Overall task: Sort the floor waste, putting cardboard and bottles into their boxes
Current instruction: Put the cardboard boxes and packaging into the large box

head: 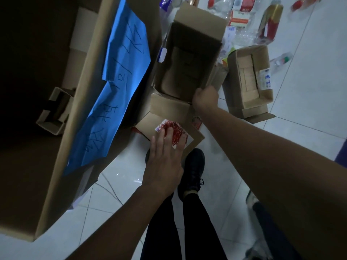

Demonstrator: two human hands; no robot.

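An open brown cardboard box (189, 59) stands on the white floor in the middle of the view. My right hand (205, 97) grips its near right edge. In front of it lies a flat cardboard piece (169, 113) with a white label scribbled in red. My left hand (165, 154) rests on that piece with straight fingers over the label. A big cardboard bin (56, 147) with a blue paper sign fills the left side. Several plastic bottles (270, 23) lie on the floor at the top right.
A smaller open carton (249, 81) with a label lies to the right of the box. A small cardboard box (54, 109) sits inside the big bin. My black shoe (193, 171) and legs stand just behind the flat piece. White tiles stretch right.
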